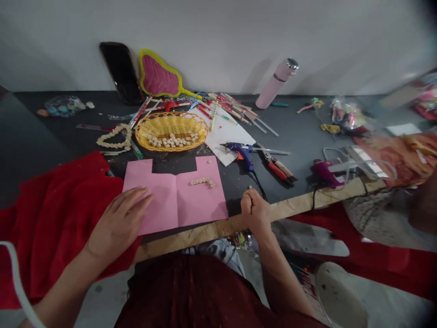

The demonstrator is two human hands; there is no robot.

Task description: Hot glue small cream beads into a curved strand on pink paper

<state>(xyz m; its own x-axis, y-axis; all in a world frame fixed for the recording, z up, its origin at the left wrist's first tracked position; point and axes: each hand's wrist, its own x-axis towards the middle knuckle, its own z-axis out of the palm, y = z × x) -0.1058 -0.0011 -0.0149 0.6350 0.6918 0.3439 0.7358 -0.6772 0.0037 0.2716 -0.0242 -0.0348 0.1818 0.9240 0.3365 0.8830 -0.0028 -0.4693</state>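
Observation:
My left hand lies open, fingers stretched over the left half of a creased pink paper sheet with a notch cut in its top edge. On the sheet's right half sit a short curved row of small pale pieces and one loose piece near the upper corner. My right hand is closed at the table edge, right of the sheet. A small pale bead-like piece shows at its fingertips. Behind the sheet, a yellow woven basket holds many similar pieces.
A blue glue gun and red-handled pliers lie right of the sheet. Behind are wrapped sticks, a pink bottle and a leaning phone. Red cloth covers the left. Another person's arm is at far right.

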